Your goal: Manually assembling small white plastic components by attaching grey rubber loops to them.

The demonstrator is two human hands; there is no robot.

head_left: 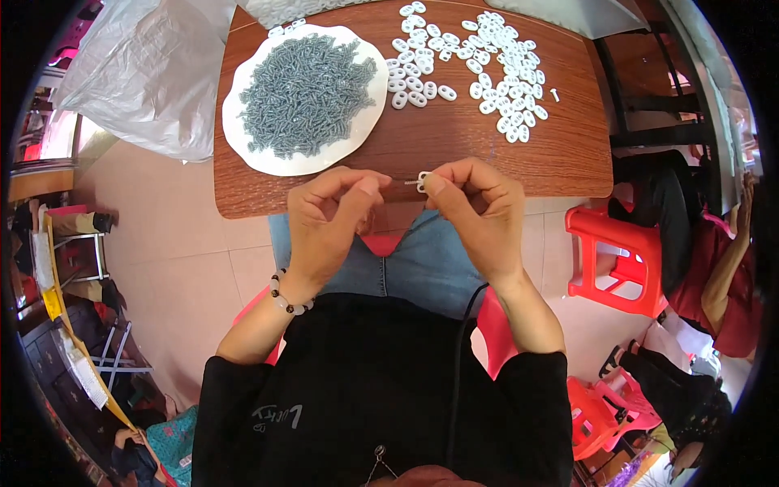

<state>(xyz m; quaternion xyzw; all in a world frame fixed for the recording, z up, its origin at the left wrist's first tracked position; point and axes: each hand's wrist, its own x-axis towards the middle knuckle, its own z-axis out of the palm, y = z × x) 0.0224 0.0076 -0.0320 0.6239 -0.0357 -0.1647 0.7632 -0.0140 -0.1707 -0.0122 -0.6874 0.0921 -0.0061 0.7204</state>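
Observation:
Both my hands meet just over the near edge of the brown table (454, 154). Between its thumb and index finger, my right hand (479, 207) pinches a small white oval two-holed piece (422, 182). A thin, short pin-like part (410, 183) sticks out from that piece toward the left. My left hand (337, 215) is closed in a pinch close to the pin's end; whatever its fingertips hold is too small to name. Left of centre, a white wavy-rimmed plate (243, 150) bears a heap of small grey ribbed pieces (308, 93).
White oval two-holed pieces (511, 73) lie scattered across the table's far right. A tiny white pin (555, 95) lies apart from them. A whitish plastic bag (150, 81) hangs at the left. Red stools (621, 260) and other people (722, 276) are on the right.

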